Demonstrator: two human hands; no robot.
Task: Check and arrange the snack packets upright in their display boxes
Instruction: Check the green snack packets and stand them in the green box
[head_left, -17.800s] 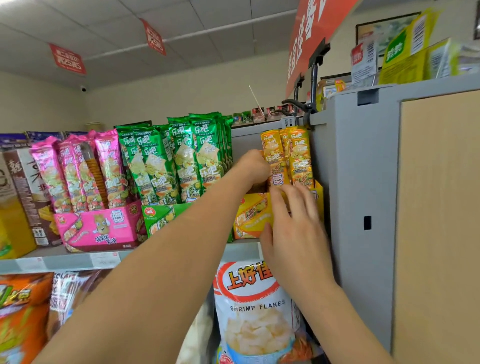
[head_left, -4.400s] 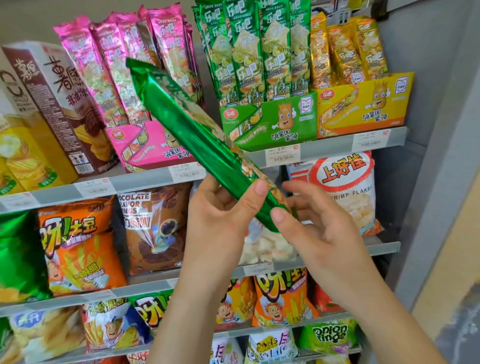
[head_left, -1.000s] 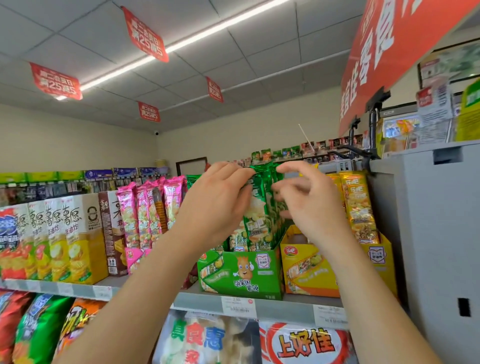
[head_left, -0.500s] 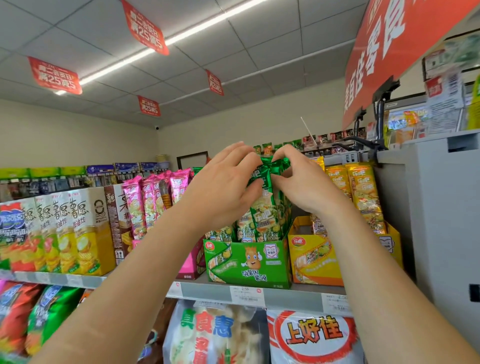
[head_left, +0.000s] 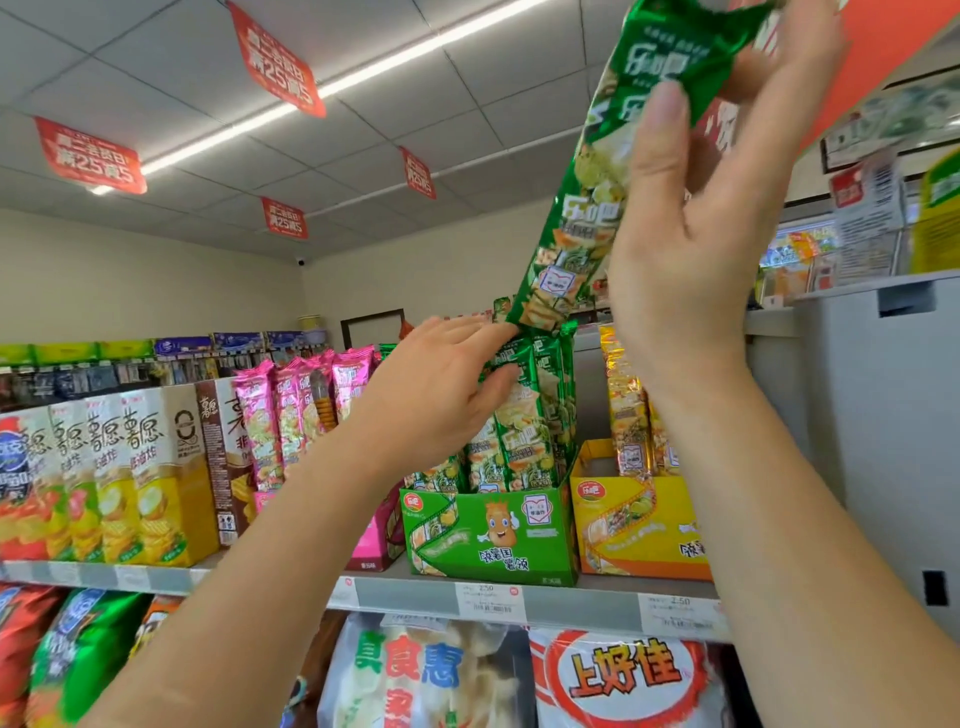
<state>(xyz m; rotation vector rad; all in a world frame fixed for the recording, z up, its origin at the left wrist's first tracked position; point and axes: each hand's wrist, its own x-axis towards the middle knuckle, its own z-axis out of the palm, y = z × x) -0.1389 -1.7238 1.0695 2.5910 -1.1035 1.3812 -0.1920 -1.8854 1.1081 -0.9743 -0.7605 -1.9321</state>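
Half a second ago both hands pinch the top of one green packet (head_left: 582, 223) that stands in the green display box (head_left: 493, 530). Now the right hand (head_left: 691, 249) holds this packet high above the box, pinching it near its top end. The packet hangs tilted, its lower end just over the other green packets (head_left: 524, 415). The left hand (head_left: 436, 384) is now off it and lies lower, fingers nearly straight against their tops.

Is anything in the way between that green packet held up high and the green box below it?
Yes. The left hand rests with straight fingers on the tops of the standing green packets, just under the lower end of the raised green packet that the right hand pinches. Those packets also crowd the green box.
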